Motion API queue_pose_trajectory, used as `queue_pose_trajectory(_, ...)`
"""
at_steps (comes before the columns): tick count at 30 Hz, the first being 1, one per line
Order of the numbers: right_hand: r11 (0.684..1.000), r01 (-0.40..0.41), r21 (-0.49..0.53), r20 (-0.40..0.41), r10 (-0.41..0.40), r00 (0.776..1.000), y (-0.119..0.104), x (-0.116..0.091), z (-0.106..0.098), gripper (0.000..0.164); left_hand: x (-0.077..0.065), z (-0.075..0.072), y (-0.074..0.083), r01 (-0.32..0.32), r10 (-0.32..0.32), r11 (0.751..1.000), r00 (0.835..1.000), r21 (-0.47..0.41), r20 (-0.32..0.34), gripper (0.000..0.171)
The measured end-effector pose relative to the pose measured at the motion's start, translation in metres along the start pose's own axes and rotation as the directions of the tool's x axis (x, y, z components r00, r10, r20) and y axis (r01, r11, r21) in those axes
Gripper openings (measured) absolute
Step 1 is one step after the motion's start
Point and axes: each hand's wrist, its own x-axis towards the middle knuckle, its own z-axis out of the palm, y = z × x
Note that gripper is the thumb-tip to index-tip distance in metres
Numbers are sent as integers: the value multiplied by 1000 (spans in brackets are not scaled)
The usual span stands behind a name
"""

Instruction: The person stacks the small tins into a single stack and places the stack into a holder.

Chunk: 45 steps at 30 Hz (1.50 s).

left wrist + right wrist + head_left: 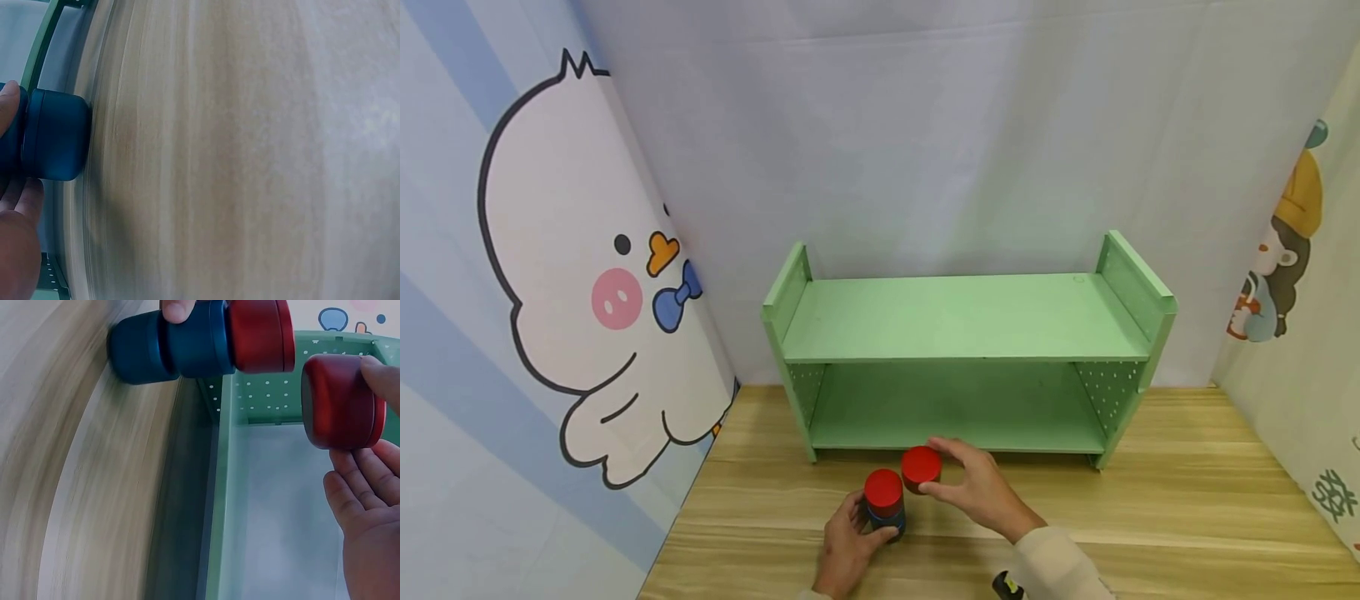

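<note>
My left hand [846, 546] grips a short upright stack at the table's front, fingers and thumb round a blue canister [199, 340]. Under it stands a second blue canister [57, 134], touching the wood in the left wrist view. A red canister [883, 490] tops the stack. Just right of the stack, my right hand [981, 487] pinches another red canister [342, 403] between thumb and fingers. In the right wrist view this one is apart from the stack. The undersides of the right fingers show beneath it.
Behind the hands stands a green two-tier shelf [962, 321] on the wooden table [1210, 500]. Near the right sleeve lies a small black object with a yellow mark [1006, 585], partly cut off. Printed curtains [925, 150] hang at the back and sides.
</note>
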Motion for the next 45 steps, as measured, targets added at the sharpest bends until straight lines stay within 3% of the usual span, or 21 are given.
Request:
queue_pose_trajectory(23, 999, 2, 55, 45, -5, 999, -9, 8, 20, 62, -1, -2, 3, -18, 18, 1000, 1000, -19, 13, 68)
queue_pose_trajectory(33, 998, -12, 62, 70, 7, 998, -12, 10, 25, 62, 0, -1, 3, 6, -6, 1000, 1000, 13, -4, 68)
queue_pose_trajectory(45, 996, -21, 88, 98, 12, 995, -18, 12, 31, 61, 0, -2, 1, 17, -17, 1000, 1000, -24, 12, 68)
